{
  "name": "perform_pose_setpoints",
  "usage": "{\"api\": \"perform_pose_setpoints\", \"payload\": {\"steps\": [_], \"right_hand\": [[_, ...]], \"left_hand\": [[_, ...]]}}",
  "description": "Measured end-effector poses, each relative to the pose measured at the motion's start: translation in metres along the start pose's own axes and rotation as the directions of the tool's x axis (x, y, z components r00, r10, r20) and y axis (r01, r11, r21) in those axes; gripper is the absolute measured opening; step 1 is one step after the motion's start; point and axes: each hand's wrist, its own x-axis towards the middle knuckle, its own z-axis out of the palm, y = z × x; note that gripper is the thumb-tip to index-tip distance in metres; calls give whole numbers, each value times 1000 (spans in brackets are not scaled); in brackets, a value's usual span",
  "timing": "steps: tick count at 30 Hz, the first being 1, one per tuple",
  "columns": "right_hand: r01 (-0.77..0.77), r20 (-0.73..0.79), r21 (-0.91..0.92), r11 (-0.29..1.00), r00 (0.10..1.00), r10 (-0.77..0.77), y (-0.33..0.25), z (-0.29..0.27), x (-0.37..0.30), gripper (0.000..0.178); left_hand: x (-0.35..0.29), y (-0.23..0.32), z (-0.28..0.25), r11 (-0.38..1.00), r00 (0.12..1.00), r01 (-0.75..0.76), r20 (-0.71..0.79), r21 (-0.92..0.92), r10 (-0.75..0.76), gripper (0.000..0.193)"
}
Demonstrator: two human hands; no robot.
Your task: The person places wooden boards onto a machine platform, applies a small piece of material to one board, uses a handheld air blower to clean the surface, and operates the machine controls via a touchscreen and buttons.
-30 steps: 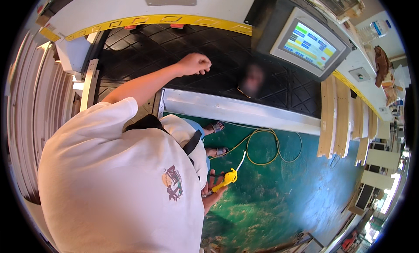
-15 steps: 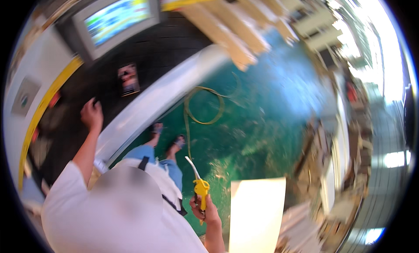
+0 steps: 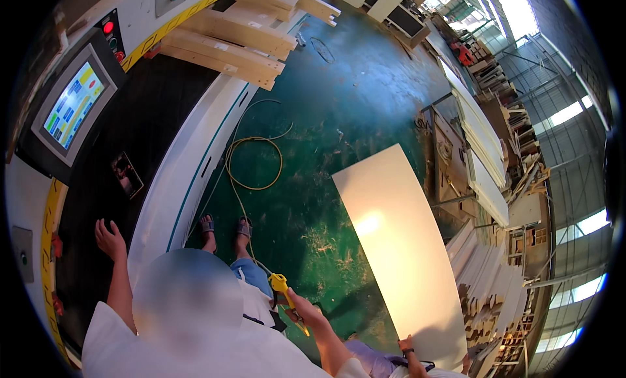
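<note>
My right hand [image 3: 306, 309] is closed around a yellow air blow gun [image 3: 279, 284], held beside my waist. A thin yellow hose [image 3: 282, 158] lies looped on the green floor, and one length runs up toward the gun. My left hand [image 3: 111, 240] is stretched out with its fingers apart, over the black machine bed [image 3: 153, 107]. I cannot tell whether it touches the bed. Near it on that bed lies a phone [image 3: 126, 174] with a lit screen. A blurred round shape hides part of my upper body.
At left stands a control screen [image 3: 75, 104] with a red button [image 3: 108, 27]. Long wooden boards [image 3: 222, 55] stick out of the machine. On my right, another person's hand [image 3: 405, 345] is at a large pale panel [image 3: 398, 241]. Stacked panels [image 3: 479, 150] and timber strips [image 3: 492, 267] stand beyond.
My view has turned to the right and steadied. The pale panel now shows much longer, with another person's hand at it. My right hand still holds the blow gun; my left fingers are spread.
</note>
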Motion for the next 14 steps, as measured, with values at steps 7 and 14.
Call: {"api": "perform_pose_setpoints", "payload": {"steps": [7, 14], "right_hand": [[-160, -253, -12, 987, 956, 152, 16, -23, 81, 56], [-421, -460, -401, 813, 861, 219, 10, -47, 152, 62]], "left_hand": [[-5, -3, 10, 1000, 999, -26, -22, 0, 26, 42], [-6, 1, 3, 1000, 1000, -8, -4, -29, 8, 41]]}}
